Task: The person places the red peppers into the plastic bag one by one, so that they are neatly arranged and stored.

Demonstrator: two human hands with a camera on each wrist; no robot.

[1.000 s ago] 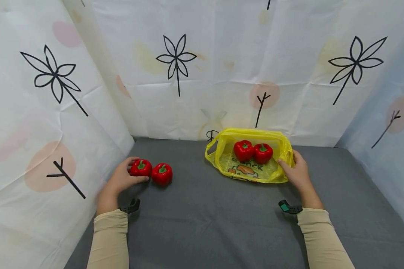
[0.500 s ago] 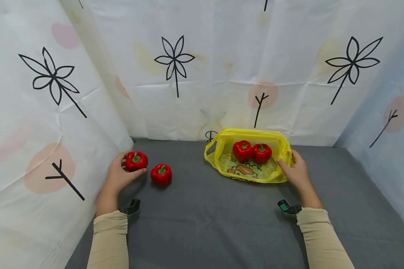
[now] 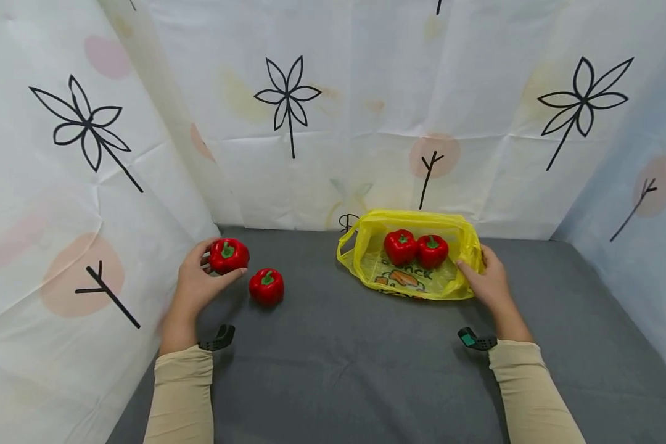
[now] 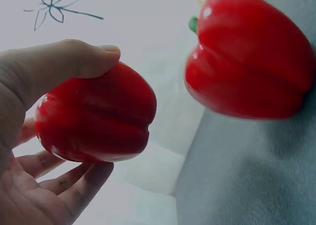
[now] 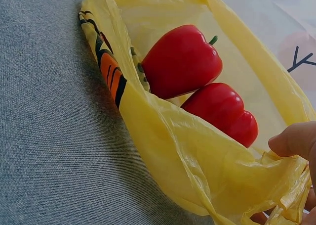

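My left hand (image 3: 197, 280) holds a red bell pepper (image 4: 101, 118) with a green stem, thumb on one side and fingers on the other; the left wrist view shows it raised off the cloth. A second bell pepper (image 3: 266, 288) sits on the table just to its right. At the right, my right hand (image 3: 488, 279) pinches the edge of a yellow plastic bag (image 5: 217, 170) between thumb and fingers. The bag lies with its mouth spread open. Inside are two more red peppers, one (image 5: 182, 62) beside the other (image 5: 224, 113).
A dark grey cloth (image 3: 333, 370) covers the table. White fabric walls (image 3: 355, 166) with drawn flowers stand at the back and on both sides, the left one close to my left hand. A bag handle loop (image 3: 345, 246) sticks out at the bag's left end.
My left hand has lifted one pepper off the table, up and away from the pepper beside it. My right hand and the bag have stayed in place.
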